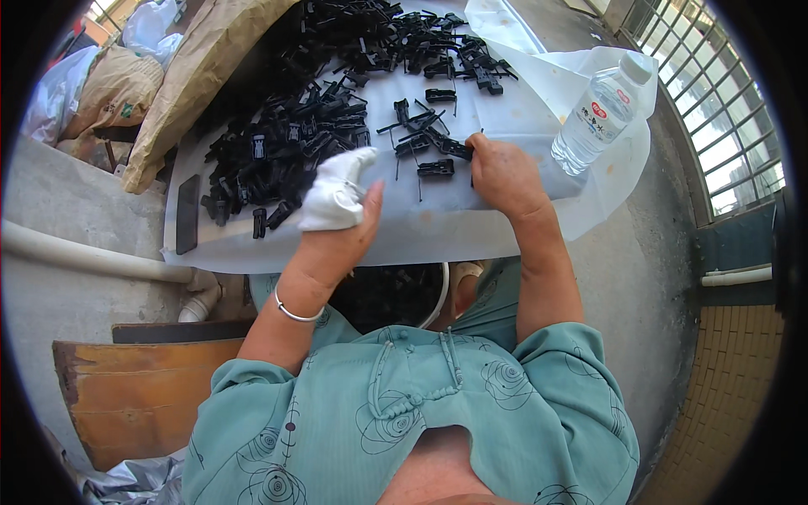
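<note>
My left hand (337, 194) is raised over the near edge of a pile of small black plastic parts (290, 139). A white glove (332, 198) covers its fingers, while the thumb is bare and stands apart from them; nothing shows between them. Slightly blurred, it wears a bangle (296, 311) at the wrist. With bent fingers, my right hand (505, 177) grips the end of a black plastic part (454, 148), which lies among a few loose ones. Just left of that hand, one more black part (435, 168) with a thin stem rests on the white sheet (471, 223).
A clear water bottle (599, 114) stands on the table's right side. At the left edge lies a dark flat phone-like slab (188, 215). Brown paper (198, 67) rises along the left. Below the table, between my legs, sits a container (438, 295) holding dark contents.
</note>
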A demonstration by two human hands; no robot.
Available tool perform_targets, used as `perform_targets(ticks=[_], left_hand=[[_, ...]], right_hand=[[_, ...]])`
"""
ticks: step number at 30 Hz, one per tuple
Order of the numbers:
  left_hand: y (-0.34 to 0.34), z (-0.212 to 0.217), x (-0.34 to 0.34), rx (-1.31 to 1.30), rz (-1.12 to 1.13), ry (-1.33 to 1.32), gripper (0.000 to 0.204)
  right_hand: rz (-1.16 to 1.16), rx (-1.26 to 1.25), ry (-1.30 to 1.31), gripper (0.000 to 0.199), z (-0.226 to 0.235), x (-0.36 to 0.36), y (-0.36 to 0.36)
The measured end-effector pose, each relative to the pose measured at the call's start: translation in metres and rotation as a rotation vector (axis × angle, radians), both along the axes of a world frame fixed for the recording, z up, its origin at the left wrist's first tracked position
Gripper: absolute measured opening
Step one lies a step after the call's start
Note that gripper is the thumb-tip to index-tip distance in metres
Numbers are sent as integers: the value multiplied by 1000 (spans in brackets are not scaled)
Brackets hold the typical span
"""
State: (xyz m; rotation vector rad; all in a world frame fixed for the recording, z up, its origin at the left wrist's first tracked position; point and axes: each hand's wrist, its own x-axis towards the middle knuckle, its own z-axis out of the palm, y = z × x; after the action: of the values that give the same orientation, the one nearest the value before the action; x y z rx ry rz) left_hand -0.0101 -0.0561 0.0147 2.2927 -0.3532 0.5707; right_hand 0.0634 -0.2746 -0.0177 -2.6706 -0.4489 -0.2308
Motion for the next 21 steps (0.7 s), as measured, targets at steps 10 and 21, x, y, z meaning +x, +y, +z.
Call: perform_targets(ticks=[10,21], left_hand=[[-28,-26,9,-362,-166,317,36],[-33,-5,14,-47,-69,59,32]], right_hand=[[105,115,-45,15,6,-8,-13],[453,331,-142,9,22,-32,10]])
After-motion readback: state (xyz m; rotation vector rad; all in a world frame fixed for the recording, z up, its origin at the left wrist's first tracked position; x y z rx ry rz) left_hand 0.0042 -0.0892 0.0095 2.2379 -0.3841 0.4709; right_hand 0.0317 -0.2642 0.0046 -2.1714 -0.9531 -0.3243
